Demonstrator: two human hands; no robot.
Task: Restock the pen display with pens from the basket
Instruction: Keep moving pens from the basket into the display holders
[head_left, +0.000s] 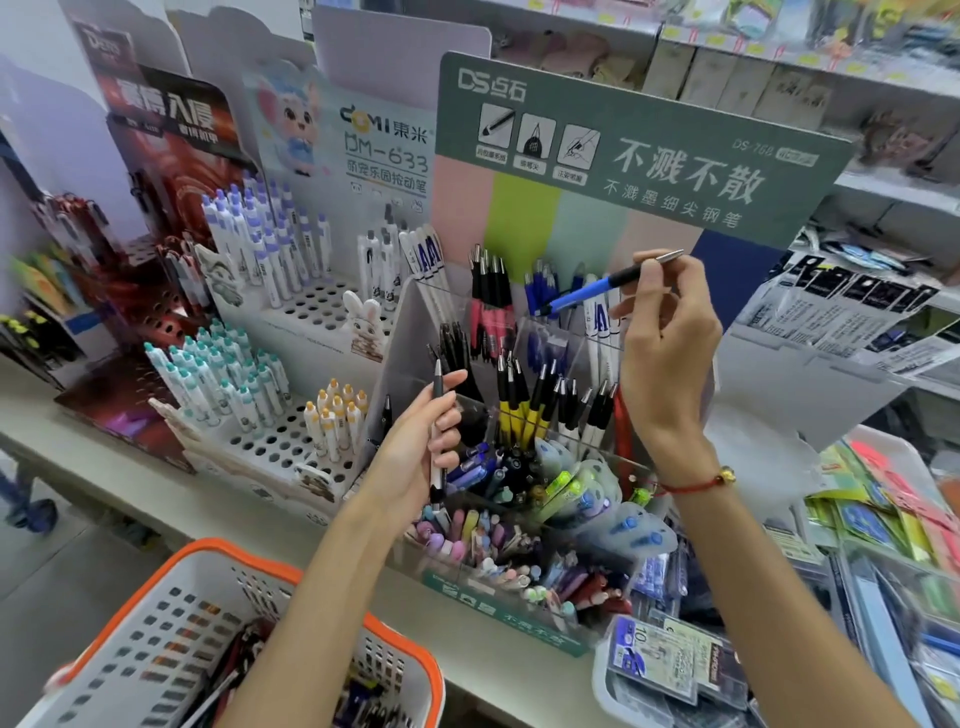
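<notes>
right fingers (655, 291) pinch the blue pen (597, 287), its long axis tilted tip-down toward the blue-pen compartment (543, 291) just below-left; left hand (423, 447) grips a black pen (438, 415) upright.

A pale shop counter (130, 483) fronts stocked shelves (779, 73) (blurred), with grey floor (47, 561) below.

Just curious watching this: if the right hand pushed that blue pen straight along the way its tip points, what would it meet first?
Probably the blue pens standing in the back compartment; the blue pen in the right hand points at them, though depth is unclear.
</notes>
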